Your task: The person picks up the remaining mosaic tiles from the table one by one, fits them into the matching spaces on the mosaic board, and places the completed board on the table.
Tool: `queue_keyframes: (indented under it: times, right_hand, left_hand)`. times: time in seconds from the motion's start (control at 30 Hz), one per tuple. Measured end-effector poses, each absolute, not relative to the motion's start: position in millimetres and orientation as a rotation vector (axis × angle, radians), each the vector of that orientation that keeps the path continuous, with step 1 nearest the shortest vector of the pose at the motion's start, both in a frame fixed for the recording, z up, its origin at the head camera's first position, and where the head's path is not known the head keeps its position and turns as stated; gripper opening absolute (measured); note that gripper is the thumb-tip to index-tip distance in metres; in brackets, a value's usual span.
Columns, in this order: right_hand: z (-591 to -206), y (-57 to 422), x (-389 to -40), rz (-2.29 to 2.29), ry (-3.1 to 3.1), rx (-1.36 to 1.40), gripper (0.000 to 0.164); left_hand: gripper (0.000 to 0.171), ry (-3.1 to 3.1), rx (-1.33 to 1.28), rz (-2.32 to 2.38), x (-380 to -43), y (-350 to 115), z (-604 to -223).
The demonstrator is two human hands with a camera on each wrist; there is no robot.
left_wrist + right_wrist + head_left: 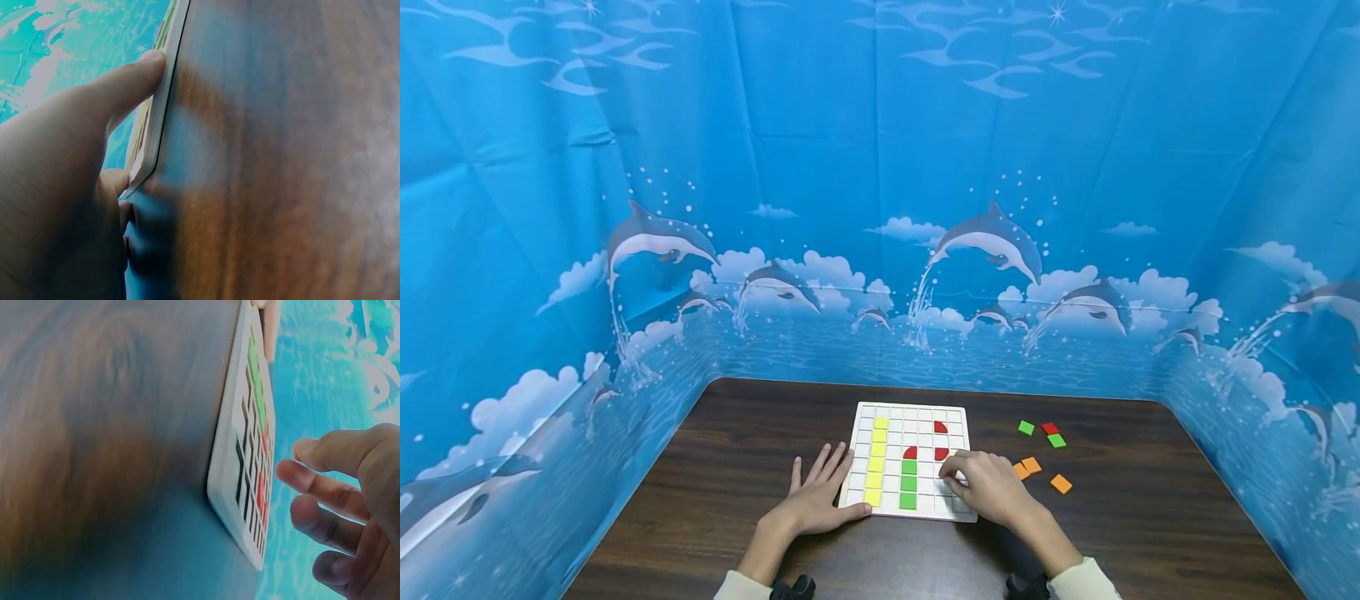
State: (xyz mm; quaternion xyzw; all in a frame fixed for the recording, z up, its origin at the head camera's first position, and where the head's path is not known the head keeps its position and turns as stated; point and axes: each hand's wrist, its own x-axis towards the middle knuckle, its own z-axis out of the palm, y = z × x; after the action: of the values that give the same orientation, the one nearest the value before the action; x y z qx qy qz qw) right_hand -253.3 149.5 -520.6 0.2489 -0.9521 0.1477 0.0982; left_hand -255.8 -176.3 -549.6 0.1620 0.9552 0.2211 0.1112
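A white grid board (891, 433) lies on the table. It carries a column of yellow square tiles (876, 458), a shorter column of green square tiles (908, 483) and red quarter-circle tiles (940, 427). My left hand (815, 500) rests at the board's left side, fingers spread, its thumb (140, 72) on the front edge. Over the board's right part hovers my right hand (992, 485), fingers loosely bent. In the right wrist view its thumb (331, 450) and fingers are a little apart, with no tile visible between them.
Right of the board lie loose tiles: a green one (1026, 427), a red one (1049, 428) touching another green one (1057, 441), and several orange ones (1061, 484). The dark wooden table (715, 467) is enclosed by a blue dolphin-print curtain (850, 208).
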Motion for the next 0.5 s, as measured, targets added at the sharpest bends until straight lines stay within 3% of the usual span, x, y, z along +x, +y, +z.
queue_keyframes:
  times: [0.5]
  right_hand:
    - [-516, 207, -256, 0.546, -2.794, 0.454, 0.006]
  left_hand:
    - [0.11, 2.817, 0.486, 0.679, -256, -177, -554]
